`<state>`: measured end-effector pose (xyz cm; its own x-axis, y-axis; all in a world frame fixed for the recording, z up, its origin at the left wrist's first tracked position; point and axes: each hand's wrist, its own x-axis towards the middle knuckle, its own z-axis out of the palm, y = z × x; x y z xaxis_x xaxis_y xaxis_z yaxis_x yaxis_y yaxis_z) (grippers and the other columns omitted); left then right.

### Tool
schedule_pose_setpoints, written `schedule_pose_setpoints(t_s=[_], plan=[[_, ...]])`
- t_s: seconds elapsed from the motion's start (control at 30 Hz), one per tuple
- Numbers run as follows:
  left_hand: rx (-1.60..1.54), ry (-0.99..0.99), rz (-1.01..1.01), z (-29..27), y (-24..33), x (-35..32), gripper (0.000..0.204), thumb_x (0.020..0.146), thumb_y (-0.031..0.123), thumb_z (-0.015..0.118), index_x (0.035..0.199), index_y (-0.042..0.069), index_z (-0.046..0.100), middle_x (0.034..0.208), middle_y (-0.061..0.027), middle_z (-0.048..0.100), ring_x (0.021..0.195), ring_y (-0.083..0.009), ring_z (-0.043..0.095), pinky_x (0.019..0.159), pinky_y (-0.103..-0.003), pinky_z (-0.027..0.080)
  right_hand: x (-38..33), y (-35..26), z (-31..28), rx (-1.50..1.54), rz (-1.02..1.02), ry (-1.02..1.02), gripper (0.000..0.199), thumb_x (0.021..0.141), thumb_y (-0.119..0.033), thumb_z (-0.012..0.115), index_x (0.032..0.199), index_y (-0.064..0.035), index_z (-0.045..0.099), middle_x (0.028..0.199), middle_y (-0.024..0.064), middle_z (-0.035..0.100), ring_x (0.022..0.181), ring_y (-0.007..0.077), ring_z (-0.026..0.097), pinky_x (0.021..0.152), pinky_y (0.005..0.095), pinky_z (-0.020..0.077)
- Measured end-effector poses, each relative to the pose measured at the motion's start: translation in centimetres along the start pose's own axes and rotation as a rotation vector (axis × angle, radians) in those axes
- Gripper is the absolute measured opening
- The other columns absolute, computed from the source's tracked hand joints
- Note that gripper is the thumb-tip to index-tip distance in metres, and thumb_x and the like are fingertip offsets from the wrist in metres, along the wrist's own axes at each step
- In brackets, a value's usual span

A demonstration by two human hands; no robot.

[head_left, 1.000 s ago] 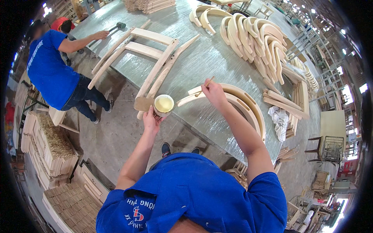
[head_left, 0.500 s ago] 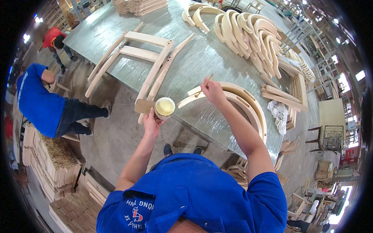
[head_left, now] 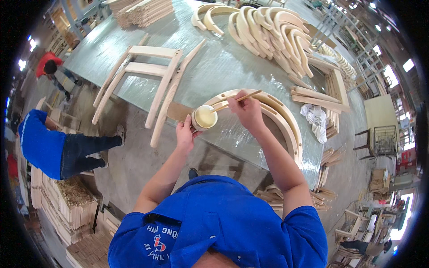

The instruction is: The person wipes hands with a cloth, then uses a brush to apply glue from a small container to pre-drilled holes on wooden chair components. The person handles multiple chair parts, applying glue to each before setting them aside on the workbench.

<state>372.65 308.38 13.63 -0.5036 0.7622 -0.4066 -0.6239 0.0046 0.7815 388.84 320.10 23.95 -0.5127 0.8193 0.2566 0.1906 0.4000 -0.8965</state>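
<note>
At the near edge of the grey workbench (head_left: 223, 67), left hand (head_left: 184, 134) clamped round a small round cup of pale yellow glue (head_left: 205, 117). Right hand (head_left: 247, 111) pinches a thin wooden stick (head_left: 237, 99), tip in the cup. Curved pale wooden arch frames (head_left: 286, 120) lie just beside the right hand. Unfinished chair frame (head_left: 143, 76) lies left on the bench.

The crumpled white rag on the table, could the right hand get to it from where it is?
Probably yes. The crumpled white rag lies on the grey table to the right of the right hand, with only the curved pale wooden arches between. But that hand holds a thin wooden stick, so it isn't free.
</note>
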Motion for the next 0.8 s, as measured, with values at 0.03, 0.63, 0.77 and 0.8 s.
schedule_pose_setpoints(t_s=[0.03, 0.63, 0.77, 0.8], plan=[[-0.014, -0.019, -0.001, 1.3, -0.5, -0.3, 0.028, 0.095, 0.029, 0.043, 0.110, 0.005, 0.043, 0.098, -0.0094, 0.060, 0.083, -0.0206, 0.064, 0.065, -0.036, 0.057, -0.5, 0.0, -1.0, -0.115, -0.010, -0.023, 0.020, 0.085, -0.016, 0.060, 0.074, -0.0014, 0.051, 0.060, 0.0030, 0.054, 0.056, 0.0071, 0.050, 0.053, 0.0221, 0.0418], [-0.029, -0.234, -0.106, 17.9, -12.9, -7.8, 0.029, 0.095, 0.028, 0.042, 0.112, 0.005, 0.042, 0.105, -0.0126, 0.058, 0.088, -0.0237, 0.062, 0.067, -0.039, 0.055, -15.1, 10.2, -18.7, 1.008, 0.589, 0.473, 0.011, 0.085, -0.017, 0.061, 0.082, -0.0092, 0.054, 0.066, 0.0021, 0.056, 0.055, 0.0108, 0.054, 0.052, 0.0264, 0.0501], [-0.020, -0.230, -0.134, 20.5, -15.3, -9.7, 0.028, 0.095, 0.029, 0.043, 0.112, 0.006, 0.043, 0.105, -0.0120, 0.058, 0.088, -0.0236, 0.063, 0.067, -0.039, 0.055, -16.9, 11.4, -20.6, 1.027, 0.631, 0.539, 0.021, 0.086, -0.025, 0.062, 0.079, -0.0085, 0.052, 0.062, 0.0020, 0.052, 0.049, 0.0108, 0.049, 0.048, 0.0251, 0.0468], [-0.025, -0.229, -0.144, 20.7, -16.0, -10.1, 0.028, 0.095, 0.029, 0.043, 0.112, 0.007, 0.043, 0.105, -0.0118, 0.058, 0.087, -0.0236, 0.063, 0.067, -0.039, 0.055, -17.2, 11.4, -21.3, 1.024, 0.603, 0.548, 0.021, 0.086, -0.025, 0.061, 0.078, -0.0081, 0.052, 0.062, 0.0025, 0.053, 0.048, 0.0109, 0.050, 0.046, 0.0252, 0.0459]])
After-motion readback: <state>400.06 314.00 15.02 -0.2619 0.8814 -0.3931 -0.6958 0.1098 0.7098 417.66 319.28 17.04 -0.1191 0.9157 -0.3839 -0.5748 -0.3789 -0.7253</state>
